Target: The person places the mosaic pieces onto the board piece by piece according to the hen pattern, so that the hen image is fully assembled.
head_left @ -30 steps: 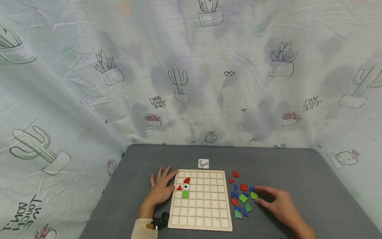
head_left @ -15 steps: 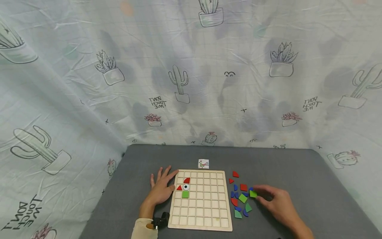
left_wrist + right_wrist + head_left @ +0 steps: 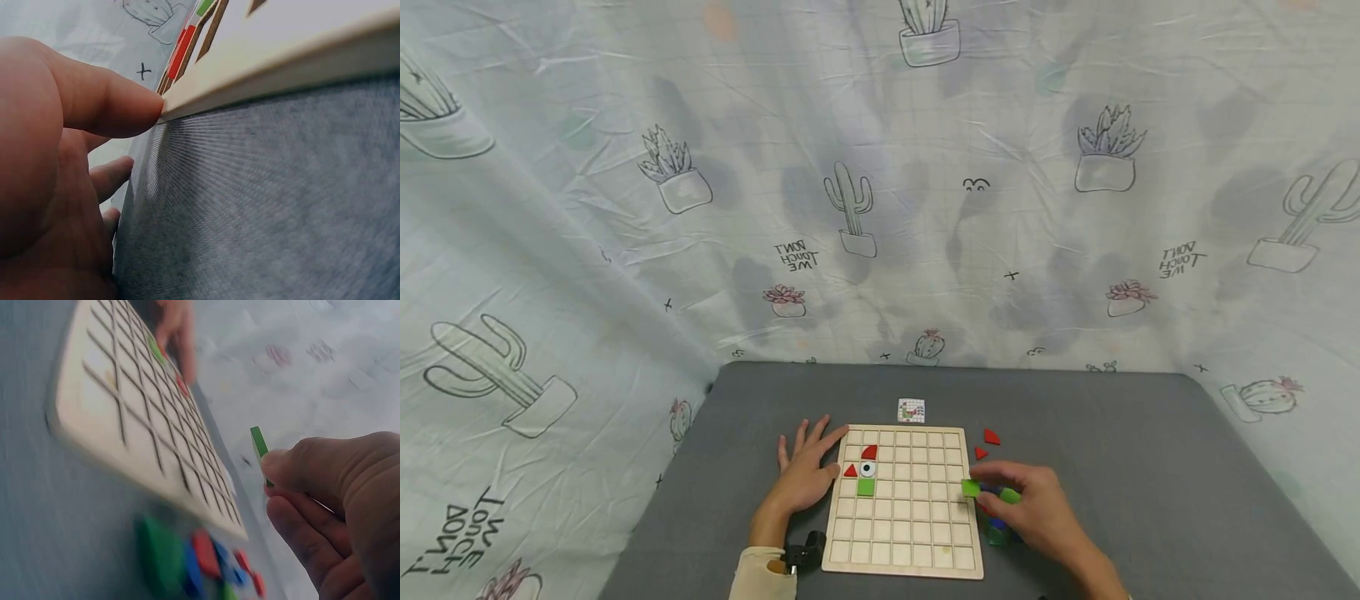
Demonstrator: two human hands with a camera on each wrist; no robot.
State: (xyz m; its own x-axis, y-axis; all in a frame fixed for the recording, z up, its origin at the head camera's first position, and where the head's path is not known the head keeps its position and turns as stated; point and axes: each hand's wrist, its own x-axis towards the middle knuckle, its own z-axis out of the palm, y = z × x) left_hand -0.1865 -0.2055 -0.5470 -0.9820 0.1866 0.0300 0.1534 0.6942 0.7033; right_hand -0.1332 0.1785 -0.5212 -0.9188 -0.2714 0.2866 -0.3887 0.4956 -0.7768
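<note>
A wooden grid board (image 3: 917,529) lies on the grey table. On its upper left cells sit a red quarter-circle (image 3: 869,452), a red triangle (image 3: 850,471), a white tile with an eye (image 3: 867,469) and a green square (image 3: 866,487). My left hand (image 3: 805,475) rests along the board's left edge, fingers spread; in the left wrist view its thumb (image 3: 119,103) touches the rim. Between thumb and fingers my right hand (image 3: 1033,504) pinches a light green square tile (image 3: 970,488), held over the board's right edge. The right wrist view shows this tile (image 3: 258,447) edge-on, raised.
Several loose pieces lie right of the board, partly hidden by the right hand, among them a red quarter-circle (image 3: 992,437), a small red triangle (image 3: 981,452) and a dark green piece (image 3: 997,537). A small printed card (image 3: 912,411) lies beyond the board's far edge.
My right hand has taken the light green square from the right side of the loose pieces and moved left with it to the board's edge. The left hand has stayed in place.
</note>
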